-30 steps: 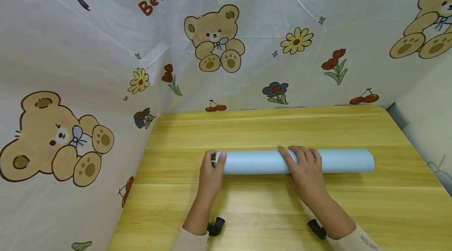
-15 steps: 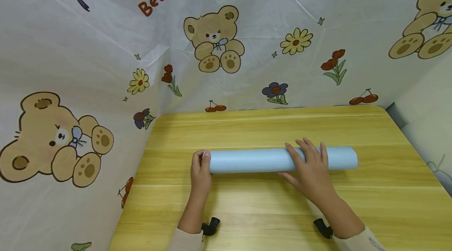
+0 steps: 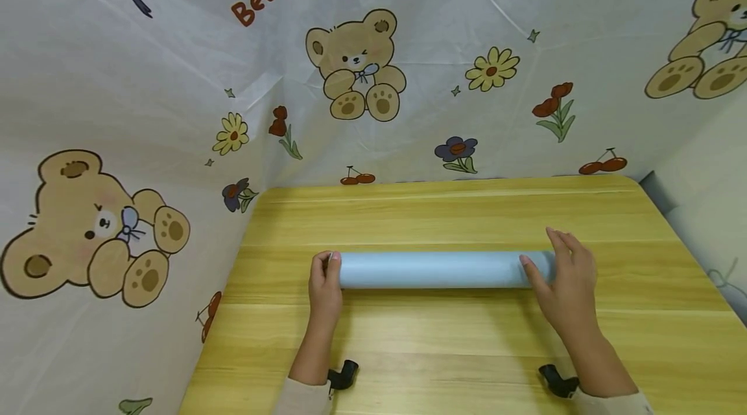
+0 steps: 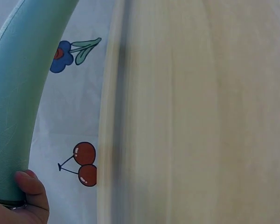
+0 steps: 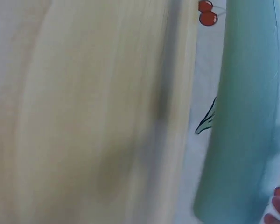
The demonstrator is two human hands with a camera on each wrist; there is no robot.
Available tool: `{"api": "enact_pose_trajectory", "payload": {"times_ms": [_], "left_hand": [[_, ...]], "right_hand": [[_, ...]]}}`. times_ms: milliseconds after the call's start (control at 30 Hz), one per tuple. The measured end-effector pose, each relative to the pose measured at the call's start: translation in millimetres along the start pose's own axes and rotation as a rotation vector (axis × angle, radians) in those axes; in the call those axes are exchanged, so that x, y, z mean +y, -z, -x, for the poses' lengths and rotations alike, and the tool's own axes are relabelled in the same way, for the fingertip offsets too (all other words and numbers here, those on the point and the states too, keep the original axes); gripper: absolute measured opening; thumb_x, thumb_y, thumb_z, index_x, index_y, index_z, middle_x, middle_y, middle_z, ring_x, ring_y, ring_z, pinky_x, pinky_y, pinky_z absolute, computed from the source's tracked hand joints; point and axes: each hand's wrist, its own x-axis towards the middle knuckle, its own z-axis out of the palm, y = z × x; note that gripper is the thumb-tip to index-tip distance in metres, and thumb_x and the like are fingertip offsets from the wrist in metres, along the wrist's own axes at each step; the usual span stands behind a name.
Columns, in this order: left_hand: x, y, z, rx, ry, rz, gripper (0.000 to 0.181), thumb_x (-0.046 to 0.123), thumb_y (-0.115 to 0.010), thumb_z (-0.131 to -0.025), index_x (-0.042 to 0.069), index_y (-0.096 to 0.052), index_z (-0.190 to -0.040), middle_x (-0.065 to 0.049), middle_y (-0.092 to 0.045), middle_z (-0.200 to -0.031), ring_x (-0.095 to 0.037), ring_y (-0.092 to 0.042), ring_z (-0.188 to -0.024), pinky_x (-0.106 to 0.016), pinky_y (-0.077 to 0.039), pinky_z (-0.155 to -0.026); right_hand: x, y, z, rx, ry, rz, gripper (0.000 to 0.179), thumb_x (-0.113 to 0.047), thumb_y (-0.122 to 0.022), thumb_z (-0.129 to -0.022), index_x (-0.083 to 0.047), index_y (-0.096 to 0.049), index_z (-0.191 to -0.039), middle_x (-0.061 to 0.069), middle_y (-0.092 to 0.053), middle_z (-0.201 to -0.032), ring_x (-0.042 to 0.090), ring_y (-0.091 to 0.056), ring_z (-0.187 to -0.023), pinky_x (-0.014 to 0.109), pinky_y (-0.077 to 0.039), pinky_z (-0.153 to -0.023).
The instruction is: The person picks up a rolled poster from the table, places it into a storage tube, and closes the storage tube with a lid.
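A smooth light-blue roll, like a rolled-up sheet or mat (image 3: 432,270), lies crosswise over the wooden table in the head view. My left hand (image 3: 324,288) grips its left end, thumb on the near face and fingers curled round the end. In the left wrist view, those fingers (image 4: 33,186) wrap the roll's lower end. My right hand (image 3: 569,292) is at the right end, its thumb against the near face and its other fingers stretched out beyond the far side. That end is partly hidden by the hand. Only fingertips (image 5: 279,210) show beside the roll in the right wrist view.
The wooden table (image 3: 443,337) extends around the roll. A white cloth printed with bears and flowers (image 3: 420,26) hangs behind it and along the left. Dark curved pieces (image 3: 344,376) sit at both wrists.
The roll has shifted left with my left hand. My right hand has loosened from around the roll's middle part and slid right to its right end.
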Motion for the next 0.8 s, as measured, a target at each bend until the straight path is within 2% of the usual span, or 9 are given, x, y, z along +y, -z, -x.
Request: {"api": "enact_pose_trajectory", "payload": {"times_ms": [100, 233, 333, 400, 467, 533, 600, 667, 800], "left_hand": [[-0.2, 0.4, 0.8, -0.007, 0.010, 0.008, 0.037, 0.042, -0.046, -0.107, 0.008, -0.053, -0.122, -0.005, -0.053, -0.103, -0.017, -0.049, -0.088, -0.030, -0.045, -0.075], [-0.7, 1.3, 1.5, -0.006, 0.039, 0.009, 0.039, 0.044, -0.043, -0.108, 0.009, -0.052, -0.125, -0.006, -0.053, -0.106, -0.018, -0.048, -0.088, -0.033, -0.044, -0.075], [-2.4, 2.2, 0.7, 0.003, 0.058, 0.001, 0.042, 0.048, -0.044, -0.106, 0.011, -0.053, -0.126, -0.006, -0.053, -0.105, -0.019, -0.048, -0.086, -0.034, -0.044, -0.073], [-3.4, 2.8, -0.3, 0.010, 0.067, -0.006, 0.045, 0.052, -0.046, -0.105, 0.012, -0.053, -0.126, -0.006, -0.052, -0.106, -0.018, -0.047, -0.087, -0.032, -0.044, -0.073], [-5.0, 2.8, -1.4, 0.013, 0.078, -0.013, 0.049, 0.056, -0.048, -0.103, 0.014, -0.051, -0.128, -0.005, -0.050, -0.106, -0.018, -0.046, -0.086, -0.030, -0.043, -0.072], [-5.4, 2.5, -2.0, 0.017, 0.091, -0.019, 0.054, 0.060, -0.049, -0.101, 0.015, -0.048, -0.130, -0.006, -0.050, -0.111, -0.018, -0.045, -0.090, -0.030, -0.042, -0.075], [-5.9, 2.2, -2.1, 0.006, 0.109, -0.027, 0.057, 0.061, -0.048, -0.100, 0.016, -0.044, -0.135, -0.007, -0.049, -0.122, -0.021, -0.046, -0.100, -0.034, -0.043, -0.082], [-6.6, 2.5, -1.8, -0.016, 0.131, -0.026, 0.062, 0.061, -0.049, -0.100, 0.016, -0.040, -0.142, -0.009, -0.048, -0.135, -0.023, -0.048, -0.114, -0.040, -0.044, -0.095], [-9.0, 4.3, -1.0, -0.084, 0.158, -0.048, 0.075, 0.059, -0.050, -0.101, 0.015, -0.028, -0.157, -0.011, -0.036, -0.158, -0.032, -0.037, -0.144, -0.055, -0.034, -0.118]], "right_hand": [[6, 5, 4.9, -0.059, -0.216, -0.119, 0.070, -0.024, -0.067, -0.099, -0.008, -0.033, -0.158, 0.030, -0.033, -0.155, 0.054, -0.029, -0.141, 0.073, -0.021, -0.113], [12, 10, 9.6, -0.200, -0.473, -0.276, 0.071, -0.042, -0.049, -0.106, -0.024, -0.014, -0.164, 0.023, -0.015, -0.167, 0.050, -0.021, -0.148, 0.069, -0.025, -0.114], [15, 12, 11.8, -0.275, -0.590, -0.366, 0.069, -0.052, -0.042, -0.105, -0.034, -0.009, -0.163, 0.016, -0.004, -0.171, 0.044, -0.014, -0.154, 0.063, -0.024, -0.119], [15, 11, 13.8, -0.297, -0.633, -0.407, 0.068, -0.054, -0.042, -0.104, -0.038, -0.009, -0.162, 0.012, 0.000, -0.171, 0.040, -0.010, -0.155, 0.055, -0.022, -0.124], [16, 10, 15.6, -0.291, -0.651, -0.417, 0.068, -0.054, -0.043, -0.104, -0.039, -0.010, -0.162, 0.010, 0.000, -0.171, 0.037, -0.010, -0.156, 0.036, -0.025, -0.125], [15, 8, 17.0, -0.287, -0.663, -0.422, 0.070, -0.054, -0.045, -0.103, -0.040, -0.010, -0.162, 0.010, -0.001, -0.172, 0.034, -0.011, -0.156, 0.015, -0.029, -0.117], [14, 6, 17.5, -0.288, -0.667, -0.428, 0.071, -0.054, -0.045, -0.103, -0.039, -0.008, -0.162, 0.011, -0.002, -0.171, 0.033, -0.013, -0.156, 0.002, -0.031, -0.102], [13, 4, 17.0, -0.279, -0.666, -0.436, 0.072, -0.052, -0.046, -0.103, -0.036, -0.009, -0.163, 0.012, -0.004, -0.171, 0.033, -0.015, -0.155, -0.002, -0.032, -0.094], [15, 0, 16.8, -0.295, -0.668, -0.459, 0.073, -0.052, -0.048, -0.103, -0.038, -0.007, -0.163, 0.011, -0.001, -0.171, 0.033, -0.014, -0.155, 0.000, -0.032, -0.098]]}}
